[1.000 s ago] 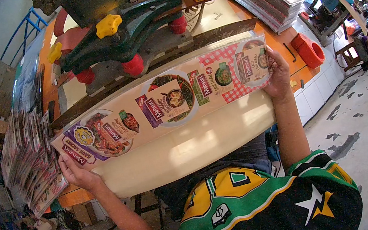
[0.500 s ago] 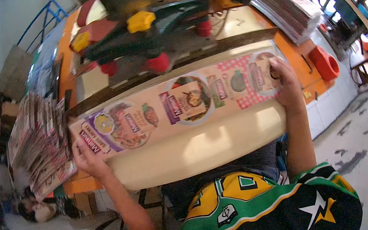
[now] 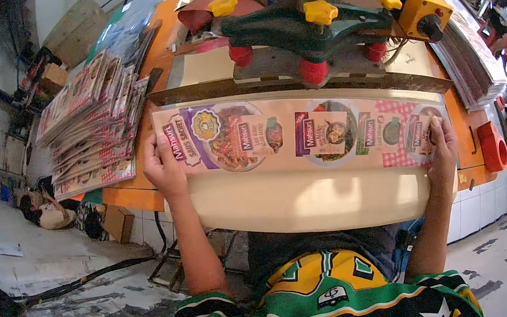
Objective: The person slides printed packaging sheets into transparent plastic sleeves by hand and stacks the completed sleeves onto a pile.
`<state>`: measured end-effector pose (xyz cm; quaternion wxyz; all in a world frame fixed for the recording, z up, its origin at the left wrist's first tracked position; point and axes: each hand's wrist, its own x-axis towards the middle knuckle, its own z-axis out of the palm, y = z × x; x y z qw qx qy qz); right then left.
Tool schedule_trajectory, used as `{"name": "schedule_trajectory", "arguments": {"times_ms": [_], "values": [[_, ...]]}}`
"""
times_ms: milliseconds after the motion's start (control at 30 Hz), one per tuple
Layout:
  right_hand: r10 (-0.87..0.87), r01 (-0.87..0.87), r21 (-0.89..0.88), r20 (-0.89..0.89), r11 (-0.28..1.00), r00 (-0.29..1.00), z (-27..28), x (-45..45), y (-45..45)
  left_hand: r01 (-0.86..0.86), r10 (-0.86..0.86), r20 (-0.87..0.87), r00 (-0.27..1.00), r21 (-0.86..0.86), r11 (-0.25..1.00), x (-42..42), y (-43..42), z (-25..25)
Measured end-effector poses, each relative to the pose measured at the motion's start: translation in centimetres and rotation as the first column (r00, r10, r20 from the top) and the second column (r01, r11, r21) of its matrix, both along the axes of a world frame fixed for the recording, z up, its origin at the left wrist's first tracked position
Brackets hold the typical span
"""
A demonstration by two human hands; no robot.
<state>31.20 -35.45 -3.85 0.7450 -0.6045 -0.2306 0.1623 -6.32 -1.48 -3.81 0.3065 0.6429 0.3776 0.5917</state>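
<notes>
Apparently partway through the handling of one piece: a long printed strip [image 3: 290,136], held crosswise in the middle of the frame, picture side up and nearly flat. Gripped at its left end by the left hand [image 3: 166,172] and at its lower right corner by the right hand [image 3: 441,148], both closed narrowly on the edges. Stretched out over the upper part of a cream surface [image 3: 306,200], either resting on it or just above; cannot tell which from this angle.

Done, judging by the present lie: strip in hand, spread to full length, and set roughly along the dark metal bar [image 3: 210,92] just beyond its upper edge. Hard to tell touching from a slight gap there.

Not yet done: release of either end. No contact visible, either, with the red feet [image 3: 314,72] beneath the green metal frame [image 3: 315,42], at the upper centre.

As for the whole batch, uncertain: many similar prints in a leaning stack [image 3: 89,128] at the left of the frame, more sheets in a tall pile [image 3: 467,61] at the upper right. Impossible to sort finished from waiting by sight, hence no fair count of the remainder.
</notes>
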Motion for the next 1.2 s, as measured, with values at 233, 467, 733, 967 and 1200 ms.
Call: {"name": "schedule_trajectory", "arguments": {"times_ms": [233, 467, 733, 967, 1200], "values": [[-0.086, 0.098, -0.083, 0.132, 0.992, 0.987, 0.7, -0.4, 0.4, -0.252, 0.256, -0.277, 0.926, 0.05, 0.966, 0.8, -1.2, 1.1], [0.015, 0.017, -0.203, 0.158, 0.979, 0.987, 2.2, -1.2, -0.6, -0.275, 0.327, -0.302, 0.895, 0.203, 0.94, 0.7, 0.1, -0.3], [0.171, -0.113, -0.28, 0.194, 0.953, 0.966, -1.7, -0.1, -1.0, -0.049, 0.308, -0.398, 0.864, 0.541, 0.839, 3.5, -4.0, 2.9], [0.289, -0.249, -0.21, 0.188, 0.945, 0.939, -0.8, -1.0, -1.0, 0.555, -0.238, -0.604, 0.761, 0.414, 0.722, 13.3, -13.6, 5.6], [0.314, -0.228, -0.273, 0.329, 0.935, 0.891, -1.2, -0.4, -1.3, 0.741, -0.384, -0.692, 0.612, 0.332, 0.584, 22.7, -18.1, 8.6]]}}
